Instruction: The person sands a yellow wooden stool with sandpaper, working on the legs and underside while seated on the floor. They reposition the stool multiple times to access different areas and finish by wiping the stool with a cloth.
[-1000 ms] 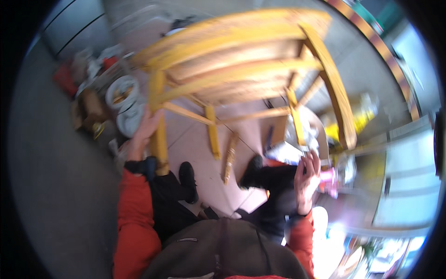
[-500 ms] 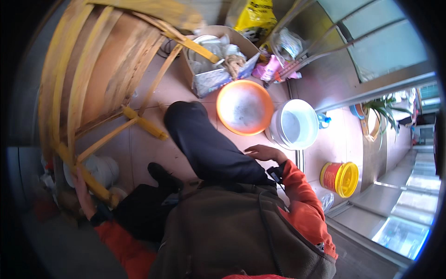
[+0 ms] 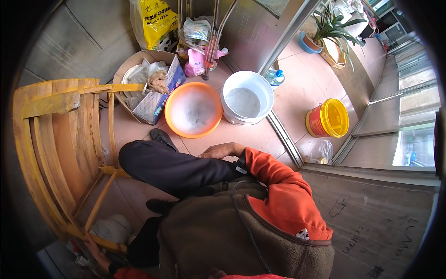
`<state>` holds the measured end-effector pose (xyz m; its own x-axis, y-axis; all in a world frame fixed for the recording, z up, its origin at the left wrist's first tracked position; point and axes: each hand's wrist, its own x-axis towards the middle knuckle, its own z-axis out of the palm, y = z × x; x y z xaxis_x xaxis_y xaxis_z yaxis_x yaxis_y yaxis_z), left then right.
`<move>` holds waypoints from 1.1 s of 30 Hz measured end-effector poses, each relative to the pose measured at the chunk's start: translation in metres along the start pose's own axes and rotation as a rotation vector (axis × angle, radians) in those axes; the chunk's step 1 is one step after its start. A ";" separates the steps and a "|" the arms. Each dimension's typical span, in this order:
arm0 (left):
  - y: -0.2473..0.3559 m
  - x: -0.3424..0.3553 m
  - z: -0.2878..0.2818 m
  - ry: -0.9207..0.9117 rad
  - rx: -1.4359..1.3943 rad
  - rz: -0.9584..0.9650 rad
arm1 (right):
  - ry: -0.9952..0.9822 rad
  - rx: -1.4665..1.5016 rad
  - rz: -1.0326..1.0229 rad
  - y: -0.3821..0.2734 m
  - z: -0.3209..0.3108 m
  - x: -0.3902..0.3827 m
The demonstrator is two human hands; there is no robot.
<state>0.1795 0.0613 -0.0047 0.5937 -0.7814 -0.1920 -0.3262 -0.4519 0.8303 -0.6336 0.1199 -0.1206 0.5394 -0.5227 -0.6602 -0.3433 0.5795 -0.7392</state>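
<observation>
On the left a yellow-brown wooden chair (image 3: pixel 69 153) lies tipped over, its slatted back and legs showing. My left hand (image 3: pixel 95 252) holds one of its lower bars at the bottom left; the fingertips are partly hidden behind the wood. My right hand (image 3: pixel 222 149) lies on my right thigh, fingers stretched out, with nothing in it. Beyond that knee stands an orange basin (image 3: pixel 217 123) of cloudy, foamy water. Touching or almost touching it is a white bucket (image 3: pixel 267 104) with whitish liquid inside.
A cardboard box (image 3: pixel 158 109) of plastic bags and a brownish cloth stands behind the chair's leg. Near it are a yellow bag (image 3: pixel 158 23) and a pink pouch (image 3: pixel 195 63). A door track (image 3: pixel 283 139), a yellow bucket (image 3: pixel 335 117), a blue-capped bottle (image 3: pixel 275 78) and a potted plant (image 3: pixel 332 28) are to the right.
The view has turned, so the basin, buckets and box now appear further left. My left hand stays on the chair. My right hand still rests on my thigh.
</observation>
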 end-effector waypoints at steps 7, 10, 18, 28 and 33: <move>0.003 0.019 -0.020 0.058 0.203 0.171 | 0.014 0.083 -0.130 0.034 0.003 -0.015; 0.019 0.020 -0.029 0.171 0.604 0.567 | 0.002 0.055 -0.221 0.033 0.001 -0.031; 0.067 -0.052 -0.024 0.449 0.251 0.604 | 0.026 -0.005 -0.070 0.002 0.001 -0.060; 0.083 -0.158 0.022 0.842 0.287 0.626 | 0.025 -0.245 -0.246 -0.006 -0.014 -0.010; 0.037 -0.174 0.012 0.929 0.325 0.440 | 0.174 -0.214 -0.245 -0.062 -0.012 -0.008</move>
<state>0.0549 0.1750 0.0532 0.6585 -0.3325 0.6751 -0.7455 -0.4106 0.5250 -0.6261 0.0809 -0.0713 0.4925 -0.7389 -0.4597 -0.3833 0.2901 -0.8769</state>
